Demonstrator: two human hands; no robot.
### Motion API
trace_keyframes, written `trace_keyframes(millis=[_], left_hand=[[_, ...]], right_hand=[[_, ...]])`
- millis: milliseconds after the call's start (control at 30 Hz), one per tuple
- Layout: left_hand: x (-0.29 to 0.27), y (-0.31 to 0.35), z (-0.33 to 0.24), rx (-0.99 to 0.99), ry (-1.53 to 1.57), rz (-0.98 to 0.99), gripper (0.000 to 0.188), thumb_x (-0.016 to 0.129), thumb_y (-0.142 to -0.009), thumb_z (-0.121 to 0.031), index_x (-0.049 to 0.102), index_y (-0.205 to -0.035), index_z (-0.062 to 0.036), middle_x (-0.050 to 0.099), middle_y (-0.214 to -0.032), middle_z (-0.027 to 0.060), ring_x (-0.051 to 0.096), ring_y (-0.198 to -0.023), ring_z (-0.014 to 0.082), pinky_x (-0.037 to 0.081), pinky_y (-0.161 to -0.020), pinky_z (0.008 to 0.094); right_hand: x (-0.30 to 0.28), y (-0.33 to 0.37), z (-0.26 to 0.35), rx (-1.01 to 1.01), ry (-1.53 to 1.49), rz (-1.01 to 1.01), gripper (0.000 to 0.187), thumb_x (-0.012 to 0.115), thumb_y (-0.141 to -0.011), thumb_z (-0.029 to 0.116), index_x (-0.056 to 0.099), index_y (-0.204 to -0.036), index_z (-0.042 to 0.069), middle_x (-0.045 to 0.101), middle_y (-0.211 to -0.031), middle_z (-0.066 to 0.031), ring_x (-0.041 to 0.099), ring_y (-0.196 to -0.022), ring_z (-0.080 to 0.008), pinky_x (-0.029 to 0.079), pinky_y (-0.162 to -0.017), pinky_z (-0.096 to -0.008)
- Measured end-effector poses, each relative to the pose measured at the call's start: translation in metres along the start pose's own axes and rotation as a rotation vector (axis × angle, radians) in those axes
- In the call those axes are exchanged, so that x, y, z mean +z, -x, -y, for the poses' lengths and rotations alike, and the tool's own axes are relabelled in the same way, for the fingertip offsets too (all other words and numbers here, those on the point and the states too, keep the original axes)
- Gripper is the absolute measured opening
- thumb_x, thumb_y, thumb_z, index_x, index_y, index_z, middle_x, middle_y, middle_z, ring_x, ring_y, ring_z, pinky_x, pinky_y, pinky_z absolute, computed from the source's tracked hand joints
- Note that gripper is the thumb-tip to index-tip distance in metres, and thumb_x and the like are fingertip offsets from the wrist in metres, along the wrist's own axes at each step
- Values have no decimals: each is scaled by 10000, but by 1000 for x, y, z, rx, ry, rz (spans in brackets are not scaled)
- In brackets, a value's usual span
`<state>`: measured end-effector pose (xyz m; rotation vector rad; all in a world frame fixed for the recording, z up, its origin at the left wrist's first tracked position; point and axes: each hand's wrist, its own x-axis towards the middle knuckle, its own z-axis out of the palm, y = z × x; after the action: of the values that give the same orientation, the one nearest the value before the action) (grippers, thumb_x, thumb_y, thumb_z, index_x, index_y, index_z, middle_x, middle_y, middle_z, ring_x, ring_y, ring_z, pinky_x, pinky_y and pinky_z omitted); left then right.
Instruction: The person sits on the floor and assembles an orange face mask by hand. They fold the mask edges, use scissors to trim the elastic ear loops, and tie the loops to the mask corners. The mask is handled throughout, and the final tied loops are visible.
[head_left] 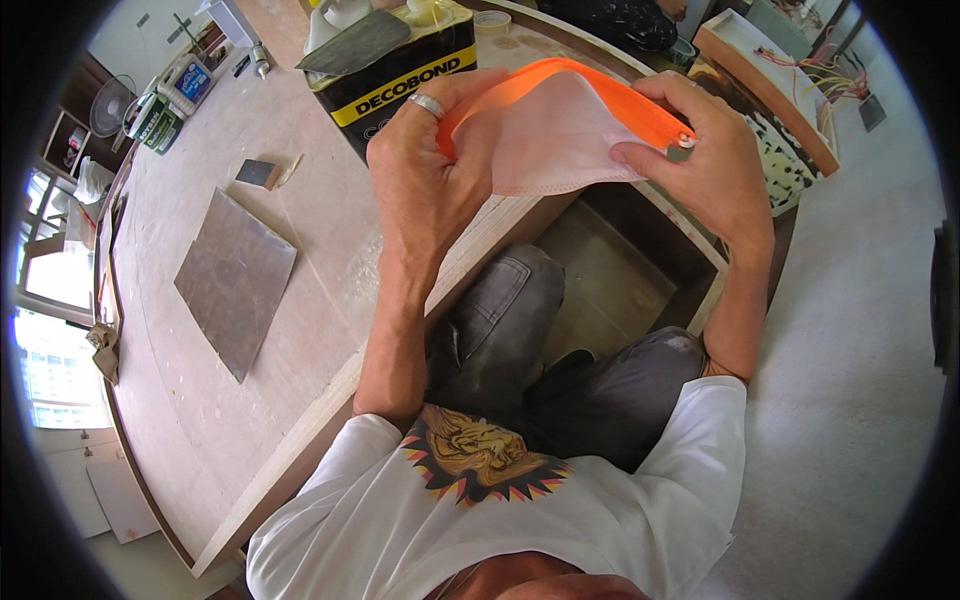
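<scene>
Mask, orange outside and pale pink inside, is held up between both hands, above the desk edge and the knees. Its left end is pinched by the left hand, closed on it with thumb in front and a ring on one finger. Its right end is gripped by the right hand, fingers curled over the top edge at about 2 o'clock from the centre of the view.

The mask is folded along its middle and is being spread apart, so the opening-out step is judged to be in hand. For the next move, an even pull from both ends would be called for, with the fold kept centred; ear loops cannot be made out.

At 12 o'clock from the left hand a black and yellow can stands on the desk. At 9 o'clock a grey tile lies flat, with a small block beyond it.
</scene>
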<state>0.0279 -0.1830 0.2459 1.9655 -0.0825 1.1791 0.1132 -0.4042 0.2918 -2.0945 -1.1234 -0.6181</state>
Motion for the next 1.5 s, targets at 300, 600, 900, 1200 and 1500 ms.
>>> trace_keyframes(millis=[300, 600, 900, 1200, 1500], left_hand=[[-28, -2, -60, -82, 226, 180, 163, 680, -892, -2, 739, -1038, 38, 730, -925, 74, 651, -831, 115, 507, -767, 245], [-79, 18, -101, 286, 270, 242, 335, 721, -812, -369, 695, -841, -37, 625, -704, 44, 550, -544, 129, 445, -520, 264], [-91, -5, -124, -5, 552, 608, 159, 762, -842, -154, 679, -976, -129, 562, -646, 42, 517, -492, 130, 494, -515, 280], [-90, 9, -117, 67, 815, 472, 55, 679, -932, -142, 686, -969, -102, 552, -643, 29, 536, -524, 142, 528, -569, 283], [-109, 8, -126, -10, 954, 520, 110, 756, -897, -178, 686, -974, -143, 585, -737, 8, 552, -600, 140, 568, -733, 308]], right_hand=[[-54, 21, 19, -44, -210, 20, 294, 808, -825, 144, 689, -1045, -10, 721, -821, -68, 578, -624, -168, 511, -667, -309], [-87, 37, 58, -467, -277, 85, 240, 630, -728, 128, 683, -939, 27, 585, -669, -50, 480, -561, -145, 396, -565, -283], [-94, 53, 64, -313, -444, 39, 51, 631, -702, 178, 664, -719, 143, 477, -596, 50, 375, -501, -85, 264, -541, -263], [-95, 54, 76, -333, -367, 19, 124, 703, -681, 128, 672, -800, 144, 452, -660, 52, 378, -526, -101, 271, -528, -291], [-102, 60, 92, -252, -595, 92, 241, 729, -612, 217, 642, -823, 140, 352, -668, 35, 325, -530, -111, 235, -509, -307]])
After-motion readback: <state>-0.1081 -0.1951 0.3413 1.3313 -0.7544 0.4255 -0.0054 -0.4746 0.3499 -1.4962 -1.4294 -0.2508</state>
